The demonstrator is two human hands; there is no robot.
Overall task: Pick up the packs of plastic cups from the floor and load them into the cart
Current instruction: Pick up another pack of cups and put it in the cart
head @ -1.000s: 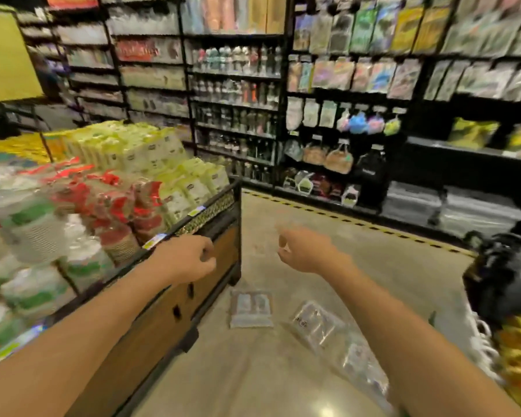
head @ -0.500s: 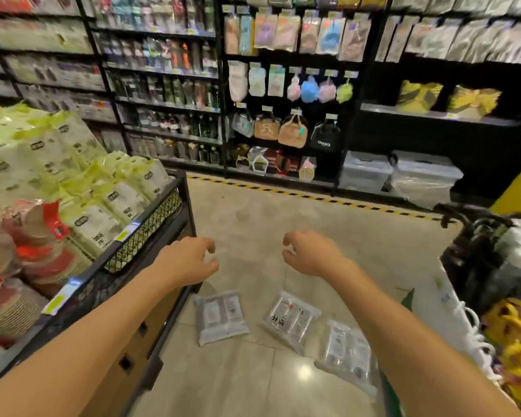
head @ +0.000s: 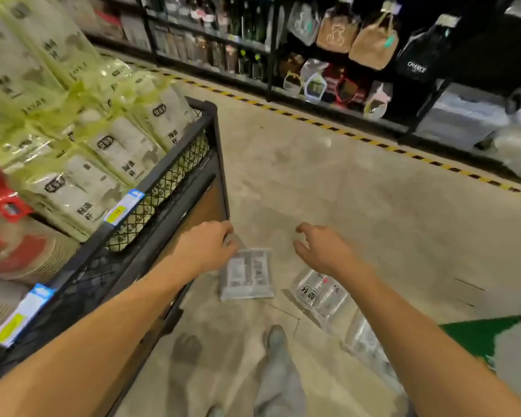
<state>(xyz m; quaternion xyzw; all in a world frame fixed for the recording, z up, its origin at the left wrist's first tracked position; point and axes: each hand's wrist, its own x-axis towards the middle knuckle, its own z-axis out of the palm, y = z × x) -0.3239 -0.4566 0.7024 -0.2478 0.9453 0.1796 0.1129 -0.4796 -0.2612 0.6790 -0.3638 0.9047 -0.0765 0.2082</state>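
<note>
- Reaching down toward a shop floor (head: 358, 206), a person extends both bare arms from the bottom of the view.
- The left hand (head: 206, 249) is curled loosely with the fingers bent inward, holding nothing; its fingertips sit at the top left corner of a clear pack of plastic cups (head: 247, 273), and whether they touch it cannot be told.
- That pack lies flat on the floor, just beside the lower front corner of a black mesh display bin (head: 163, 182).
- The right hand (head: 325, 251) is spread wide, fingers apart and slightly hooked, empty, hovering above the floor.
- A second clear pack (head: 321, 293) with printed characters lies flat just below the right hand, partly hidden by the right wrist.
- A third clear pack (head: 364, 341) lies beside the second, mostly covered by the right forearm.
- The display bin on the left is filled with yellow-green wrapped packs (head: 109, 145) and red-labelled stacks of cups (head: 21, 254); price tags (head: 124, 207) hang on its rim.
- Dark shelves (head: 253, 40) stand along the far side, with bottles and hanging bags, behind a yellow and black striped line (head: 343, 133) on the floor.
- The person's leg and shoe (head: 277, 356) show at the bottom centre.
- A green patch (head: 478, 332) lies at the lower right; what it belongs to cannot be told.
</note>
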